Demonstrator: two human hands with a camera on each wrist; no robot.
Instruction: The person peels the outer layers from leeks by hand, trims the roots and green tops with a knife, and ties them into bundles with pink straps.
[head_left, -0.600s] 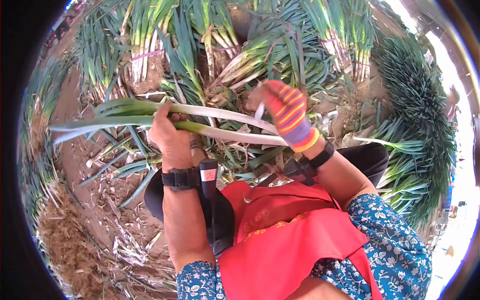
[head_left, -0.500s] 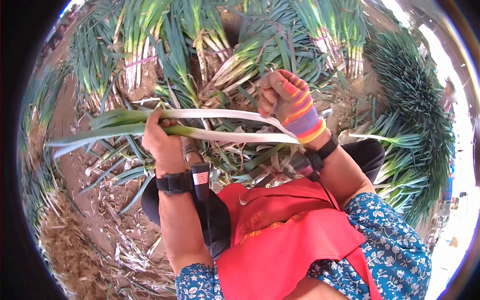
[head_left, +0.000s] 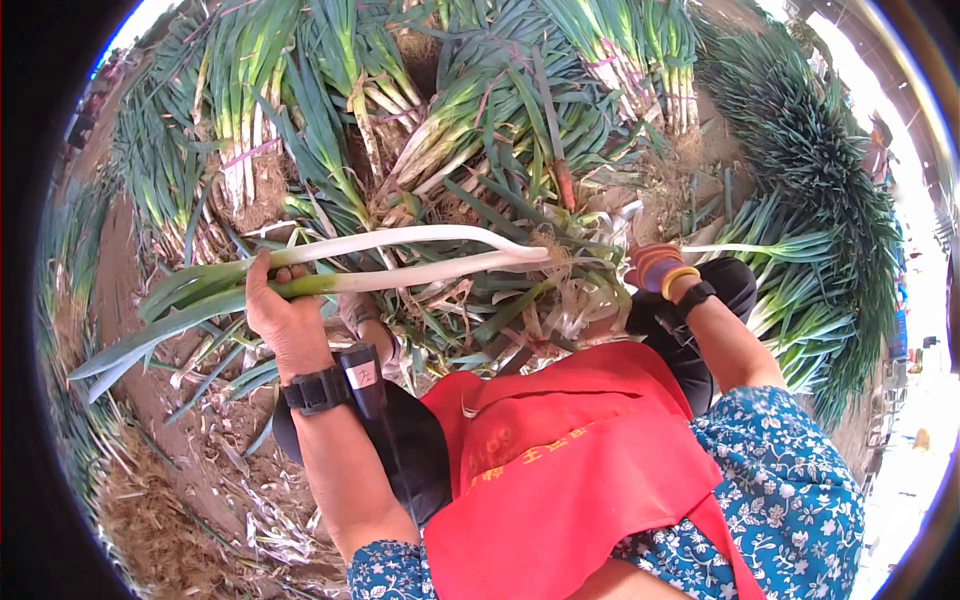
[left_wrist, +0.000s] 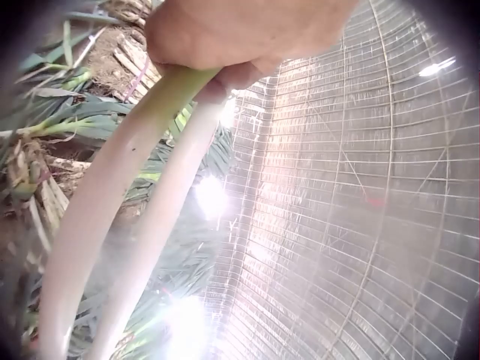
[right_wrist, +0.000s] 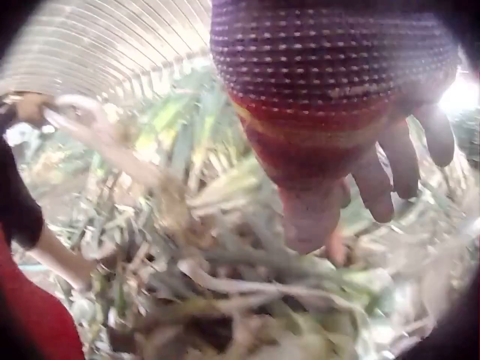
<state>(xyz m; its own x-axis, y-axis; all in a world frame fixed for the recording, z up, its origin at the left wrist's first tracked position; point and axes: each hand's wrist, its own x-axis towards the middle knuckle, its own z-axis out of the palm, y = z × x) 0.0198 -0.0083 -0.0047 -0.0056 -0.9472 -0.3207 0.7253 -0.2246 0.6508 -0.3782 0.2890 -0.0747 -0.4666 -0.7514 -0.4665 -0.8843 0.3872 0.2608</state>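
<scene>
My bare left hand (head_left: 283,312) grips two long green onions (head_left: 400,258) around their pale green part. Their white stalks reach right, and the leaves trail to the lower left. In the left wrist view the hand (left_wrist: 240,34) is curled round both white stalks (left_wrist: 112,202). My right hand (head_left: 656,264), in a striped glove, is low at the right beside a heap of trimmed leaves (head_left: 560,300), apart from the stalks. In the blurred right wrist view the gloved hand (right_wrist: 352,150) has its fingers (right_wrist: 390,180) hanging loosely spread over peelings, holding nothing I can see.
Tied bundles of green onions (head_left: 450,110) lie across the far side. A thick heap of green tops (head_left: 830,200) fills the right. Bare soil with dry peelings (head_left: 200,440) is at the lower left. A red apron (head_left: 570,470) covers my lap.
My right hand has let go of the white stalks and dropped to the right, down by the heap of trimmings. My left hand still holds both onions, shifted slightly left.
</scene>
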